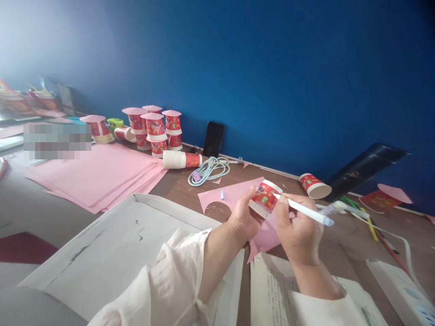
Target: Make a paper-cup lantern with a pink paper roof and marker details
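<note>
My left hand (245,213) is closed around a red printed paper cup (264,198), which lies tilted on its side in the grip. A white marker (306,210) is pinched in my right hand (301,228), its tip touching or very near the cup's printed side. Beneath both hands lies a cut sheet of pink paper (234,188) with curved pieces taken out. A small pale blue pen cap (222,194) rests on that sheet, left of my left hand.
Stacked red cups with pink paper tops (154,127) stand along the blue wall. A pink paper pile (98,174), a nested cup row (181,159), a coiled cable (210,171) and a phone (214,139) lie leftward. Rightward are a tipped cup (314,185) and a black tube (367,170).
</note>
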The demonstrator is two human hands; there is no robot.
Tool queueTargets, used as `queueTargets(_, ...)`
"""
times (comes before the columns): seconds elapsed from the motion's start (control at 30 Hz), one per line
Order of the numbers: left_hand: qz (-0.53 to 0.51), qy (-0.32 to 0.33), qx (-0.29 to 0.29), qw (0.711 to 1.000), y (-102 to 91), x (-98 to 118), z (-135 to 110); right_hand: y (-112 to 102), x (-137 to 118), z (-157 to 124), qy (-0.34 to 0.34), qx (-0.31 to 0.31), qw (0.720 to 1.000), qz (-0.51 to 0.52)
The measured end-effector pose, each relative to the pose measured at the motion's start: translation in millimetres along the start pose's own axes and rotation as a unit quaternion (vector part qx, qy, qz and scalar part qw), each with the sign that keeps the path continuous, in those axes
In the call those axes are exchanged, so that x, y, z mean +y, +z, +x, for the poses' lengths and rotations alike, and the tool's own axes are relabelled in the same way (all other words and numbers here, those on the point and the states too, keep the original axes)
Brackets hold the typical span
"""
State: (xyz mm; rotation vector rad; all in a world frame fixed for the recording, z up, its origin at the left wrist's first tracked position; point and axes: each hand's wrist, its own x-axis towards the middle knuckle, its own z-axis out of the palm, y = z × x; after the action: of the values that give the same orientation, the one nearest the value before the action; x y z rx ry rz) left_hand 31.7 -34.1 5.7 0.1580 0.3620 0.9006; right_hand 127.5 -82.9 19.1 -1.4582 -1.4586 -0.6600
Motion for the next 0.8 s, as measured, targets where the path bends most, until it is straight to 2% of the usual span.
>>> queueTargets(0.17, -0.002, -0.002, 0.007, 1.000, -0.9, 0.0, 0.5, 0.8, -0.4, -1.0, 0.016, -0.014, 1.000, 0.005)
queueTargets(0.8, -0.013, -0.001, 0.006, 1.000, -0.4, 1.3, 1.1, 1.2, -0.6, -1.5, -0.005, -0.019, 1.000, 0.002)
